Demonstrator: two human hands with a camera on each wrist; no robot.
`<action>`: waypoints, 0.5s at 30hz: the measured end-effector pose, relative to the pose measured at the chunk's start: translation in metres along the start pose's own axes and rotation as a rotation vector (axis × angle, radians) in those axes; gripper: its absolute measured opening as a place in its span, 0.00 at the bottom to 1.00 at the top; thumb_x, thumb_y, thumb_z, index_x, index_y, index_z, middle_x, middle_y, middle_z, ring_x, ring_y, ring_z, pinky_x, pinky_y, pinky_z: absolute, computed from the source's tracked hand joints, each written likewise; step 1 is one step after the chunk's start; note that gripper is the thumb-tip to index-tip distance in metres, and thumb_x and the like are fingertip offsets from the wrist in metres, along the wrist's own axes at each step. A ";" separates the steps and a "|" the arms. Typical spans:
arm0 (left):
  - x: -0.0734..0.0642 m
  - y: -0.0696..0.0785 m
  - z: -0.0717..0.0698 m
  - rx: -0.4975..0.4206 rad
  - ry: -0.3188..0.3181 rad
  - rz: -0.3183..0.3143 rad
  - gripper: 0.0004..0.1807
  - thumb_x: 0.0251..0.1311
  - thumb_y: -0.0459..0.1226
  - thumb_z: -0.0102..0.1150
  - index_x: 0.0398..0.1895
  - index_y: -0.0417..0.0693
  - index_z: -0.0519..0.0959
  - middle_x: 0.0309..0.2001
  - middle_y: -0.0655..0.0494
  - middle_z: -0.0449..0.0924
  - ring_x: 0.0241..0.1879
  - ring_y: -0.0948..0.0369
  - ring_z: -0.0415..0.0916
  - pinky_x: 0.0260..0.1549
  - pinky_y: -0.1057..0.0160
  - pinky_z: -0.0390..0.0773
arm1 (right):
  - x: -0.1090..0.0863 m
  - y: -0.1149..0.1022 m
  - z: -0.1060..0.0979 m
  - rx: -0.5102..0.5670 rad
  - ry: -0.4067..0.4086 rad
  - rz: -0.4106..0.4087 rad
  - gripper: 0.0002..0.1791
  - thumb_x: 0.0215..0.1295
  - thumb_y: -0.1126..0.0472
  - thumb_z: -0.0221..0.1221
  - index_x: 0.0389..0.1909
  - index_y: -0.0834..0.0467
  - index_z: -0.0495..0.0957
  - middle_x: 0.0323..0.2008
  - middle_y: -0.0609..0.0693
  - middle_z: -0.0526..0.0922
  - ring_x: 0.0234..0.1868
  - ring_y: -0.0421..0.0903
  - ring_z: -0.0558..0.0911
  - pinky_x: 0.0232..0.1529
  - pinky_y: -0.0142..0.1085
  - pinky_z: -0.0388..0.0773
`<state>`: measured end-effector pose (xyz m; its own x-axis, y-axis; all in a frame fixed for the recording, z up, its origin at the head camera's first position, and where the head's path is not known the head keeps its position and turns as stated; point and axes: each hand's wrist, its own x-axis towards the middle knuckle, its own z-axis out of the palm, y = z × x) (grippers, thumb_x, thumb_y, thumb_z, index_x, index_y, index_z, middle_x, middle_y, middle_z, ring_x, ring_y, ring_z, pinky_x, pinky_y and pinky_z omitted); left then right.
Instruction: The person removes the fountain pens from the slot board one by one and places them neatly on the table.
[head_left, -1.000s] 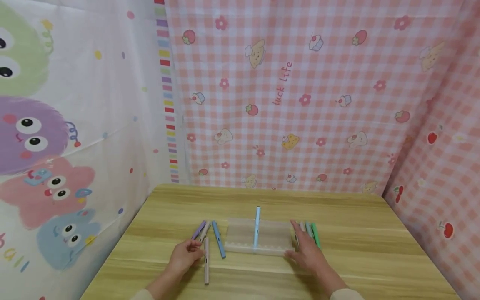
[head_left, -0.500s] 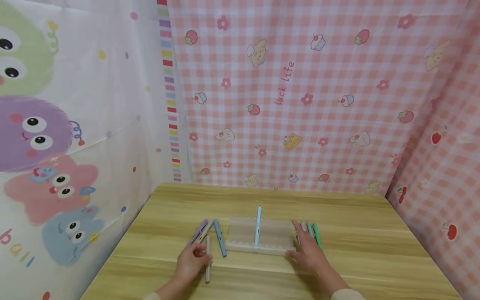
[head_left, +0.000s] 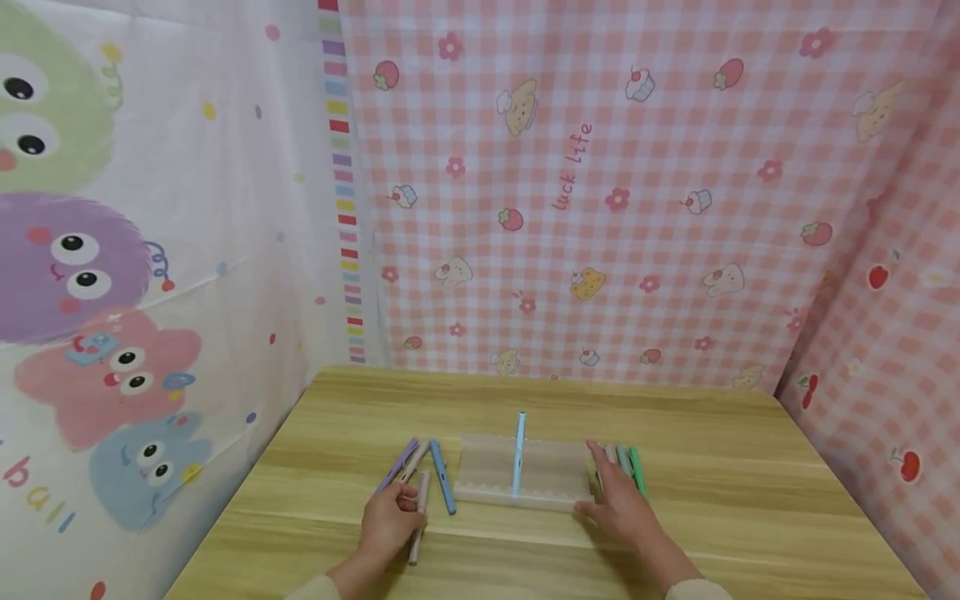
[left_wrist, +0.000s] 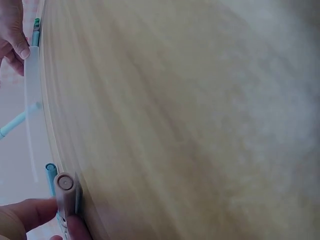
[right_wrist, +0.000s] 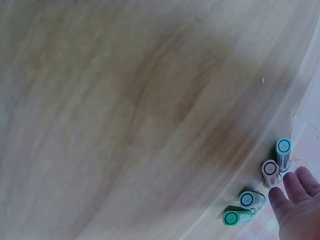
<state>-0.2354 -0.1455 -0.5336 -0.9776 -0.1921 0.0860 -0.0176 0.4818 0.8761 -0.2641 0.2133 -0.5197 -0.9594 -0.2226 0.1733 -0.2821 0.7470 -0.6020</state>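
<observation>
A pinkish-grey pen [head_left: 421, 517] is pinched between thumb and finger of my left hand [head_left: 390, 521]; in the left wrist view the end of this pen [left_wrist: 65, 192] points at the camera. A light blue pen [head_left: 519, 454] rests in a slot of the clear plastic pen holder [head_left: 555, 467], its top sticking out past the back edge. At the holder's right end lies my right hand [head_left: 618, 500], thumb at the front corner and fingers stretched along the side. The right wrist view shows these straight fingers [right_wrist: 295, 187] beside several pens.
Left of the holder lie a purple pen [head_left: 397, 465], a beige pen [head_left: 415, 461] and a blue pen [head_left: 442, 477]. A green pen [head_left: 637, 472] and a grey-green pen [head_left: 623, 458] lie beyond my right hand. Patterned curtains [head_left: 570, 208] enclose the wooden table [head_left: 525, 558].
My left hand has moved right onto the pinkish-grey pen and taken hold of it, and that pen has tilted. The right hand stays at the holder's end. The head view has shifted slightly.
</observation>
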 end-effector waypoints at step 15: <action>0.003 -0.001 -0.007 0.006 0.008 0.006 0.19 0.39 0.22 0.66 0.41 0.32 0.80 0.26 0.54 0.80 0.27 0.61 0.76 0.23 0.65 0.78 | 0.000 0.001 -0.001 -0.001 0.001 0.001 0.55 0.55 0.60 0.73 0.77 0.59 0.48 0.67 0.73 0.63 0.67 0.71 0.63 0.60 0.65 0.64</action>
<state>-0.2364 -0.1528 -0.5305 -0.9760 -0.1963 0.0948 -0.0133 0.4878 0.8729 -0.2639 0.2144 -0.5196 -0.9596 -0.2216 0.1734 -0.2813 0.7476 -0.6016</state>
